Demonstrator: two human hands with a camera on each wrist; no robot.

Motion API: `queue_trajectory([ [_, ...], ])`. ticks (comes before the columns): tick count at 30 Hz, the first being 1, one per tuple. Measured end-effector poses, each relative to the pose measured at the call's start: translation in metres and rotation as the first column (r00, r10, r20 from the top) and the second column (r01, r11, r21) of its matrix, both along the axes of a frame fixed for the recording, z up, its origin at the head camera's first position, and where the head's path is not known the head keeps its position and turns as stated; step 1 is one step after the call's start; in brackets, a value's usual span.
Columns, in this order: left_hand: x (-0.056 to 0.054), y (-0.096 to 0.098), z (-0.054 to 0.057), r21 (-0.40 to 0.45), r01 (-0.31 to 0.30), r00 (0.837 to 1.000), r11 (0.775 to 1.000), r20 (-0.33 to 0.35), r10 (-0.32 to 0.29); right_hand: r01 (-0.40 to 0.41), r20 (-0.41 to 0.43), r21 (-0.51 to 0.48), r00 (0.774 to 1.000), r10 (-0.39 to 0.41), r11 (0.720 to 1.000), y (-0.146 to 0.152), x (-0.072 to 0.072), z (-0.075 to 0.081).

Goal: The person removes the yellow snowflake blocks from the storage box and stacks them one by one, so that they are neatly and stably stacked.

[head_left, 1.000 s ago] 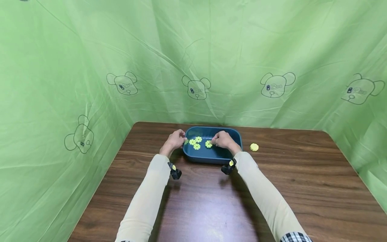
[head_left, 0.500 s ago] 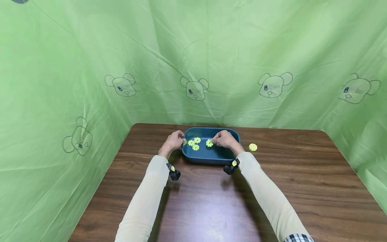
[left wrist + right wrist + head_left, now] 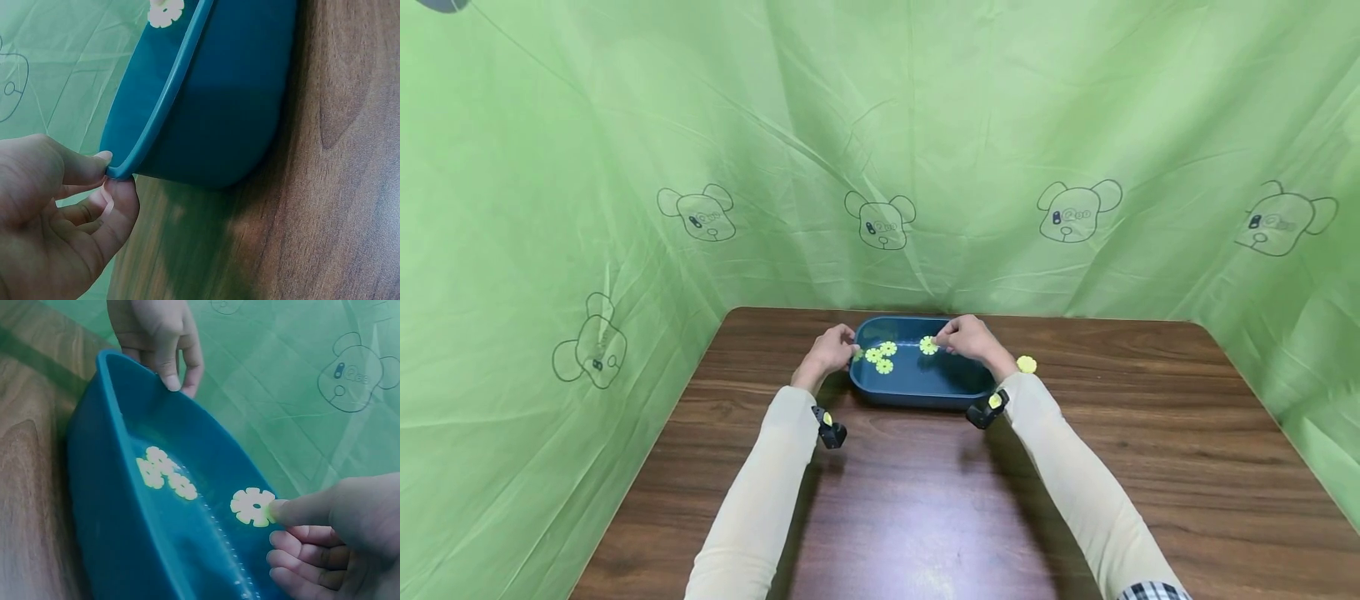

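A blue plastic basin point(image 3: 925, 399) stands near the back edge of the table. My left hand point(image 3: 829, 352) pinches its left rim point(image 3: 164, 103) between thumb and fingers. Over the basin, my right hand point(image 3: 972, 338) holds a yellow-green snowflake disc point(image 3: 249, 507) by its edge, thumb on the near face and the other fingers curled. The disc is notched all round with a small hole in the centre. Three similar discs point(image 3: 181, 486) lie close together on the basin floor, toward its left end.
Another yellow notched piece point(image 3: 1027, 364) lies on the brown wooden table point(image 3: 1150, 433), right of the basin and beside my right wrist. A green cloth point(image 3: 970, 150) with bear-head drawings hangs behind the table and along its sides.
My right hand has moved right and a little farther back, carrying the snowflake disc with it. My left hand keeps its hold on the rim.
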State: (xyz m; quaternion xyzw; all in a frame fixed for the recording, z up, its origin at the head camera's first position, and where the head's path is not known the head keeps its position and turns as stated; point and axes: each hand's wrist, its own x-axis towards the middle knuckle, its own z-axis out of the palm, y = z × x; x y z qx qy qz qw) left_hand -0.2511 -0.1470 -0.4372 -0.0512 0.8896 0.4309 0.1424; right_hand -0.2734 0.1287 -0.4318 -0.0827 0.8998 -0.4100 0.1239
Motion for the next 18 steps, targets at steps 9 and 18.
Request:
queue_trajectory([
  [9,0.0,0.0,-0.001,0.016,0.004,1.0,1.0,0.004,-0.004,0.022,0.003,0.004,1.0,-0.022,1.0,0.021,-0.001,0.011],
  [18,-0.002,-0.001,-0.002,0.038,-0.002,1.0,0.999,0.021,0.001,0.059,0.035,-0.086,0.998,-0.056,0.995,0.043,-0.001,0.014],
])
